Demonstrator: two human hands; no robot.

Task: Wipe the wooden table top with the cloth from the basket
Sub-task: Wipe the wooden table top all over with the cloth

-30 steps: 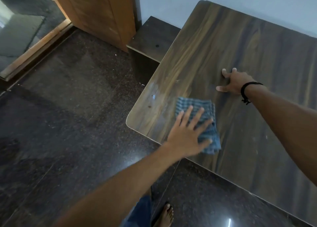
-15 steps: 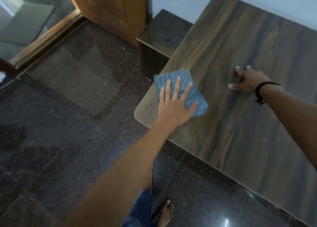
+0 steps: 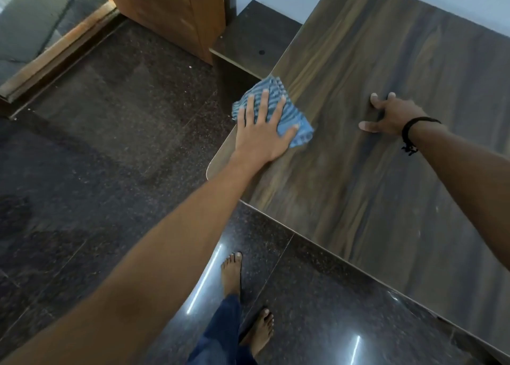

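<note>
A dark wooden table top [image 3: 372,171] fills the right side of the view. A blue checked cloth [image 3: 296,128] lies folded at its left edge, partly hanging over the side. My left hand [image 3: 262,132] presses flat on the cloth with straight, spread fingers. My right hand [image 3: 389,116], with a black band at the wrist, rests on the bare table top to the right, fingers bent and fingertips down, holding nothing. No basket is in view.
A low dark shelf [image 3: 254,44] sits beside the table's far left edge. A brown wooden door [image 3: 171,11] stands behind it. Dark polished floor tiles [image 3: 96,157] spread to the left. My bare feet [image 3: 231,273] stand near the table's front edge.
My left hand has slid the cloth from the table's near left corner area farther along the left edge, and the cloth now overhangs it. My right hand has stayed in place.
</note>
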